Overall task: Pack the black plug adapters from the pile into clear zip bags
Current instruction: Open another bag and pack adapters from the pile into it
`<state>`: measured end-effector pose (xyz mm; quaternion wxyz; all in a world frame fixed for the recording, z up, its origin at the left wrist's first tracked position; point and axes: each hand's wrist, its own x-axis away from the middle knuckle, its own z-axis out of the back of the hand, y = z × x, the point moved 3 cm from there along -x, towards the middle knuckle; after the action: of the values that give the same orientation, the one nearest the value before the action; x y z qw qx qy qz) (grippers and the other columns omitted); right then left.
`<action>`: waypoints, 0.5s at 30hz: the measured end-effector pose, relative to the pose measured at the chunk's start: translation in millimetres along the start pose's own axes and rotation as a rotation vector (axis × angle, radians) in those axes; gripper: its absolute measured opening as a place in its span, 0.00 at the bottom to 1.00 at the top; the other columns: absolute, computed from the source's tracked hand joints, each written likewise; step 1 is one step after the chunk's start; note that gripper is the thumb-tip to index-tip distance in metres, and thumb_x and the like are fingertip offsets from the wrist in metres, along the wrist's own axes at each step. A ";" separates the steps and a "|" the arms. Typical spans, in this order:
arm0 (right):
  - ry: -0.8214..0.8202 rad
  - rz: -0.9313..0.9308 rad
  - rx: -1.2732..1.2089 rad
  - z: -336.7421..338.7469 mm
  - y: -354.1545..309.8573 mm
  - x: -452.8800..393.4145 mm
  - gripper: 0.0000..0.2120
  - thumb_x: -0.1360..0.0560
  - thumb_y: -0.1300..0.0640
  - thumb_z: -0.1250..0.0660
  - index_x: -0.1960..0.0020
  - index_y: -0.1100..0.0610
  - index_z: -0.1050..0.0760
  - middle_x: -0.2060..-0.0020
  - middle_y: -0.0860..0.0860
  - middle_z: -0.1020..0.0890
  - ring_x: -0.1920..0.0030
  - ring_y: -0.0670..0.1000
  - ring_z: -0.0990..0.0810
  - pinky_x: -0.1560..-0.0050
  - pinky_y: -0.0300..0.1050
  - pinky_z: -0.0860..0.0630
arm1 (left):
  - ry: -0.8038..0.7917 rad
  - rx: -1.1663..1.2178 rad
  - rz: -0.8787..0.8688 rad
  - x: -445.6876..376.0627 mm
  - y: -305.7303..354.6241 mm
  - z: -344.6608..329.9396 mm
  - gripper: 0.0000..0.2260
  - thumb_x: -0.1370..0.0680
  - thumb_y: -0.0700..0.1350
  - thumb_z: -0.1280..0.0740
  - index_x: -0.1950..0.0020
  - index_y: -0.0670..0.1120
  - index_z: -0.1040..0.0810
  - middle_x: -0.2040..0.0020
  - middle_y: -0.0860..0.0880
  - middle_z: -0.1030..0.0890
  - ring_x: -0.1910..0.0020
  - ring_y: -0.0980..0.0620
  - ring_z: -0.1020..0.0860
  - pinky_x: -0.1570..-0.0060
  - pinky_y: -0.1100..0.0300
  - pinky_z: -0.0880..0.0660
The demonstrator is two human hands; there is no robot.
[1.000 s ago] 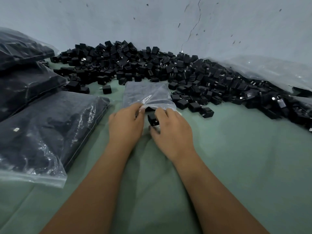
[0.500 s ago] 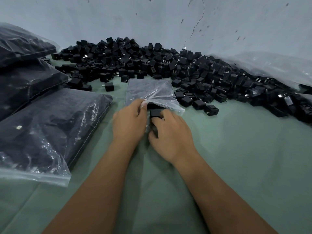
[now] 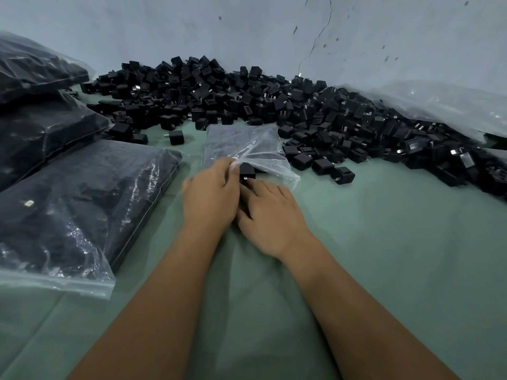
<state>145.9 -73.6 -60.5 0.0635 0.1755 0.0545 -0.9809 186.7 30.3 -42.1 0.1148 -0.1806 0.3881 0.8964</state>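
Left hand (image 3: 210,192): pinches the crinkly clear zip bag (image 3: 244,148) mouth.
Right hand (image 3: 270,212): fingers curled round a boxy black adapter (image 3: 247,170).
Pile (image 3: 247,97): matte black cubes.

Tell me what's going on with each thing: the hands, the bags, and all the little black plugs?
Left hand: pinches the bag's mouth, lifting it open.
Right hand: pushes one adapter in.
Clear zip bag: open, nearly empty, lying flat.
Adapter: at the bag's mouth, going in.
Pile of adapters: loose, unpacked.
Packed bags: full, lying flat.

head view, forward-down, close over hands (image 3: 241,207)
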 end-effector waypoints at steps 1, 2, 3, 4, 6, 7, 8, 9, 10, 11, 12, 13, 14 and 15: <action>-0.009 0.012 -0.010 -1.0 0.0 0.0 0.23 0.21 0.45 0.47 0.28 0.49 0.36 0.31 0.47 0.31 0.32 0.50 0.35 0.35 0.46 0.42 | 0.008 -0.051 -0.031 0.7 1.3 -0.1 0.10 0.17 0.49 0.44 0.46 0.52 0.23 0.59 0.55 0.21 0.49 0.47 0.22 0.34 0.45 0.36; -0.022 0.022 -0.017 -1.7 0.3 0.2 0.23 0.21 0.45 0.47 0.27 0.49 0.37 0.29 0.47 0.33 0.31 0.50 0.37 0.33 0.46 0.43 | 0.018 -0.101 -0.077 1.8 2.8 -0.6 0.11 0.18 0.48 0.42 0.43 0.53 0.22 0.52 0.54 0.18 0.43 0.50 0.23 0.30 0.45 0.41; -0.040 0.029 -0.022 -2.3 0.9 0.4 0.24 0.21 0.46 0.47 0.26 0.49 0.39 0.28 0.46 0.35 0.30 0.50 0.38 0.32 0.46 0.43 | 0.018 -0.138 -0.132 2.5 4.6 -1.7 0.12 0.20 0.45 0.40 0.39 0.53 0.22 0.43 0.53 0.19 0.37 0.52 0.25 0.28 0.46 0.45; -0.059 0.031 -0.024 -2.7 1.7 0.5 0.25 0.21 0.47 0.46 0.25 0.49 0.40 0.27 0.46 0.35 0.29 0.50 0.38 0.32 0.46 0.44 | -0.006 -0.152 -0.181 3.2 6.8 -2.8 0.15 0.21 0.44 0.39 0.35 0.52 0.23 0.37 0.53 0.21 0.33 0.53 0.28 0.28 0.47 0.46; -0.064 0.032 -0.035 0.8 2.7 0.1 0.24 0.24 0.49 0.42 0.28 0.51 0.34 0.32 0.48 0.29 0.32 0.50 0.34 0.34 0.45 0.43 | -0.093 -0.104 -0.223 4.1 10.3 -4.9 0.18 0.21 0.43 0.39 0.32 0.51 0.25 0.35 0.51 0.21 0.34 0.51 0.28 0.32 0.51 0.39; -0.036 0.038 -0.063 5.3 1.5 0.9 0.22 0.27 0.52 0.39 0.33 0.53 0.28 0.38 0.50 0.25 0.36 0.52 0.30 0.37 0.45 0.40 | -0.136 -0.063 -0.215 4.2 10.9 -5.5 0.18 0.21 0.44 0.40 0.31 0.51 0.24 0.37 0.49 0.20 0.37 0.49 0.26 0.35 0.52 0.35; 0.024 0.054 -0.100 12.6 -0.3 3.0 0.17 0.29 0.54 0.36 0.41 0.56 0.23 0.45 0.52 0.20 0.42 0.54 0.26 0.42 0.46 0.35 | -0.165 -0.026 -0.202 3.7 10.8 -5.5 0.18 0.20 0.46 0.42 0.32 0.51 0.23 0.37 0.49 0.19 0.38 0.49 0.25 0.37 0.53 0.33; 0.142 0.077 -0.125 21.5 -1.6 5.6 0.11 0.31 0.57 0.34 0.51 0.59 0.20 0.54 0.54 0.19 0.51 0.56 0.23 0.50 0.48 0.30 | -0.181 0.000 -0.194 3.4 10.6 -5.0 0.19 0.20 0.47 0.44 0.33 0.50 0.23 0.38 0.49 0.19 0.38 0.49 0.24 0.37 0.53 0.32; 0.304 0.085 -0.143 30.0 0.4 8.8 0.06 0.33 0.58 0.34 0.61 0.60 0.20 0.63 0.54 0.19 0.59 0.56 0.22 0.59 0.47 0.29 | -0.190 0.005 -0.193 3.1 10.1 -4.2 0.18 0.20 0.47 0.43 0.33 0.50 0.22 0.37 0.49 0.19 0.38 0.49 0.24 0.36 0.52 0.32; 0.477 0.060 -0.167 39.2 5.9 12.8 0.05 0.33 0.59 0.34 0.66 0.59 0.23 0.67 0.54 0.22 0.64 0.55 0.24 0.65 0.46 0.30 | -0.197 -0.010 -0.205 2.6 9.3 -4.2 0.17 0.20 0.46 0.42 0.33 0.49 0.22 0.37 0.50 0.19 0.38 0.49 0.24 0.36 0.52 0.33; 0.630 0.008 -0.209 47.0 15.7 16.5 0.06 0.32 0.59 0.36 0.66 0.59 0.25 0.68 0.53 0.23 0.65 0.55 0.26 0.67 0.46 0.32 | -0.207 -0.042 -0.227 2.6 8.4 -4.9 0.16 0.20 0.44 0.40 0.34 0.49 0.22 0.37 0.50 0.20 0.37 0.49 0.25 0.35 0.52 0.33; 0.728 -0.073 -0.258 53.0 29.2 18.7 0.06 0.31 0.59 0.38 0.65 0.59 0.25 0.67 0.53 0.24 0.63 0.54 0.27 0.67 0.45 0.32 | -0.220 -0.079 -0.252 2.2 7.5 -6.0 0.16 0.21 0.42 0.38 0.34 0.50 0.22 0.36 0.51 0.20 0.36 0.50 0.26 0.34 0.53 0.34; 0.779 -0.171 -0.292 55.6 45.6 19.9 0.07 0.30 0.59 0.40 0.61 0.59 0.24 0.63 0.52 0.23 0.60 0.53 0.27 0.65 0.46 0.31 | -0.235 -0.116 -0.276 2.3 6.9 -7.0 0.17 0.21 0.41 0.37 0.34 0.50 0.22 0.33 0.52 0.22 0.34 0.51 0.27 0.32 0.53 0.36; 0.767 -0.294 -0.313 56.1 63.1 21.0 0.09 0.30 0.60 0.40 0.55 0.58 0.22 0.57 0.52 0.22 0.55 0.53 0.26 0.60 0.49 0.28 | -0.249 -0.155 -0.294 2.5 6.4 -8.0 0.17 0.22 0.41 0.37 0.34 0.51 0.22 0.30 0.53 0.25 0.31 0.51 0.30 0.30 0.53 0.39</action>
<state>116.5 -145.3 -20.9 -0.0756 0.5056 0.2462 -0.8234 184.1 20.2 -44.0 0.2772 -0.1314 0.2701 0.9127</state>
